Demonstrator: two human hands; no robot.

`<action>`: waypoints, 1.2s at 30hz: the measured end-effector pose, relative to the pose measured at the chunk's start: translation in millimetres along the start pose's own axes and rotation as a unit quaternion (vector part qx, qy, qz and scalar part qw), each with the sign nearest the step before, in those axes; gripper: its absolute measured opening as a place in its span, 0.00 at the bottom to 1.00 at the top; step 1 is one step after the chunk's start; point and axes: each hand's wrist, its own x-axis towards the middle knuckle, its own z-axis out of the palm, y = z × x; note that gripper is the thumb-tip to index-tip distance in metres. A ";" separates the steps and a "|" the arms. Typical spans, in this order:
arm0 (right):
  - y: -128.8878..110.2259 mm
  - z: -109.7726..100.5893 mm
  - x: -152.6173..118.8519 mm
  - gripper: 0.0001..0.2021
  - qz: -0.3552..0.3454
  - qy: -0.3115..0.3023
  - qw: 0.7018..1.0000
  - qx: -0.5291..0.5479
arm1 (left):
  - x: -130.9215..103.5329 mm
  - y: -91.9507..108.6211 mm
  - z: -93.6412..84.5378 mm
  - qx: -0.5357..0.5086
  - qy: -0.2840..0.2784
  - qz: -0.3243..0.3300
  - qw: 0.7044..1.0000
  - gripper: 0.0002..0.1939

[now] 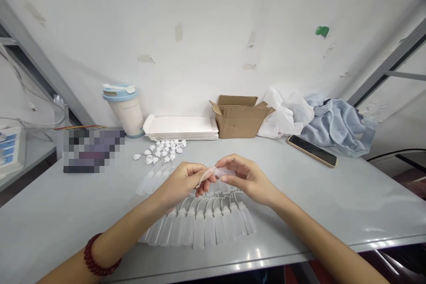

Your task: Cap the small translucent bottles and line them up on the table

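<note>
Between my two hands is a small translucent plastic tube (pixel 223 172) with a thin white strap curving from its neck. My left hand (pixel 190 178) pinches the neck end and the strap. The fingers of my right hand (pixel 246 177) are closed round the body of the tube. Below the hands, several similar translucent tubes (pixel 199 230) lie side by side in a row, thin straps arching from their necks. More tubes (pixel 149 182) lie behind, partly hidden by my hands. Small white caps (pixel 166 148) sit in a loose pile just beyond them.
Along the wall stand a cup with a blue lid (pixel 124 108), a stack of flat white boxes (pixel 181 128), an open cardboard box (pixel 239 122), a white plastic bag (pixel 282 115) and a crumpled blue cloth (pixel 339 122). A phone (pixel 312 151) lies at the right.
</note>
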 end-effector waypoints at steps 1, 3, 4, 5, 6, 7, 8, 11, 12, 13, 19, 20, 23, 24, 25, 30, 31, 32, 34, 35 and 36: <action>-0.3 0.2 0.2 0.09 0.001 -0.002 1.000 0.011 | 0.0 0.1 0.3 -0.005 -0.001 -0.004 1.000 0.18; -0.9 0.9 0.5 0.09 0.005 -0.007 0.999 0.033 | -0.2 0.3 0.7 -0.012 0.008 -0.009 1.000 0.17; -1.0 1.3 0.7 0.10 0.008 -0.008 0.999 0.041 | -0.4 0.2 0.8 -0.013 0.017 -0.008 1.000 0.16; -1.0 1.7 0.8 0.10 0.011 -0.008 0.999 0.047 | -0.5 -0.1 0.8 -0.014 0.026 -0.002 1.000 0.15; -0.8 2.1 1.0 0.10 0.014 -0.007 0.999 0.049 | -0.5 -0.6 0.7 -0.013 0.036 0.007 0.999 0.14; -0.4 2.5 1.1 0.10 0.017 -0.006 0.999 0.050 | -0.4 -1.3 0.6 -0.010 0.045 0.019 0.999 0.13; 0.1 3.0 1.2 0.10 0.019 -0.005 0.998 0.051 | -0.2 -2.0 0.6 -0.004 0.053 0.034 0.998 0.12; 2.2 4.2 1.4 0.11 0.024 -0.005 0.998 0.058 | 0.1 -3.6 0.9 0.034 0.085 0.087 0.992 0.10; 2.9 4.5 1.5 0.11 0.026 -0.005 0.998 0.059 | -0.1 -3.8 1.2 0.049 0.097 0.099 0.989 0.10; 3.5 4.7 1.5 0.12 0.028 -0.005 0.998 0.059 | -0.4 -3.7 1.6 0.063 0.107 0.106 0.987 0.10; 4.4 4.9 0.7 0.11 0.019 -0.006 0.999 0.044 | -3.2 -0.6 4.9 0.093 0.130 0.105 0.982 0.10; 4.2 4.8 0.5 0.12 0.018 -0.009 0.999 0.041 | -3.3 -0.3 5.2 0.087 0.129 0.100 0.983 0.10; 2.8 4.8 -0.1 0.13 0.015 -0.017 0.999 0.043 | -2.6 -0.9 4.9 0.060 0.121 0.089 0.987 0.10; 2.0 4.9 -0.2 0.13 0.011 -0.017 0.999 0.048 | -2.2 -1.5 4.7 0.054 0.118 0.086 0.988 0.10; 1.2 5.0 -0.3 0.13 0.005 -0.017 0.998 0.053 | -1.9 -2.2 4.5 0.050 0.112 0.083 0.989 0.10; -1.8 5.8 -0.8 0.12 -0.015 -0.012 0.998 0.064 | -1.4 -4.6 5.4 0.048 0.101 0.078 0.991 0.10; -2.1 5.9 -1.0 0.12 -0.014 -0.013 0.998 0.065 | -1.6 -4.6 6.1 0.052 0.109 0.081 0.989 0.09; -2.3 6.1 -1.1 0.12 -0.011 -0.015 0.998 0.067 | -2.0 -4.4 7.0 0.059 0.119 0.086 0.987 0.09; -2.5 6.3 -1.5 0.12 -0.004 -0.019 0.997 0.075 | -3.3 -3.8 9.0 0.079 0.137 0.109 0.981 0.08; -2.5 6.3 -1.6 0.11 -0.001 -0.019 0.997 0.078 | -4.1 -3.5 10.0 0.091 0.142 0.125 0.978 0.08; -2.5 6.2 -1.8 0.11 0.001 -0.018 0.997 0.080 | -5.0 -3.1 11.0 0.102 0.143 0.141 0.974 0.08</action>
